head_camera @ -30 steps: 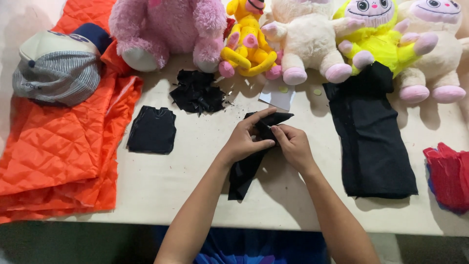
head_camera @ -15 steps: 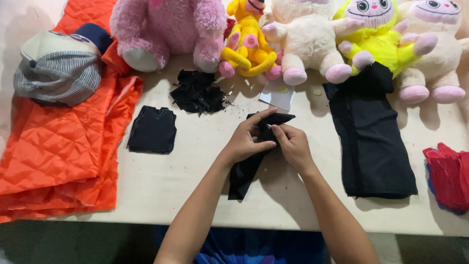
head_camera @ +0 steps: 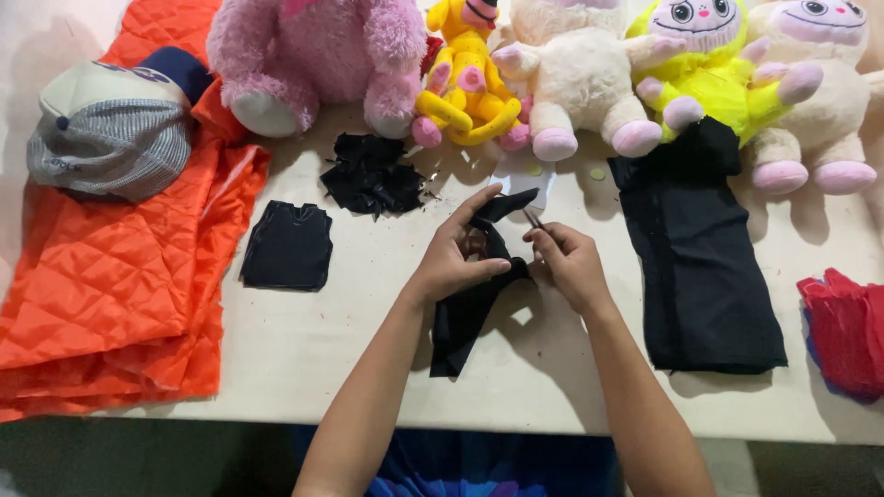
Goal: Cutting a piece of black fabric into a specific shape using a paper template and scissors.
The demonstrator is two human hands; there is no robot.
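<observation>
The person's left hand (head_camera: 458,258) and right hand (head_camera: 564,265) meet over a strip of black fabric (head_camera: 474,294) near the middle of the pale table (head_camera: 304,359). The left hand is closed on the strip, thumb and fingers pinching its upper part; the right hand is closed around a small thin tool (head_camera: 534,219) — a dark tip shows above the fingers, too small to tell its kind — and also touches the strip. The strip's lower end trails toward the table's near edge.

Left of the strip lies a small black cut piece (head_camera: 288,246); above that, a heap of black scraps (head_camera: 373,175). Right of the strip lies a long black cloth (head_camera: 700,267), and beyond it red fabric (head_camera: 843,331). Plush toys (head_camera: 571,83) line the far edge, and orange quilted fabric (head_camera: 101,285) with a striped cap (head_camera: 110,133) lies far left.
</observation>
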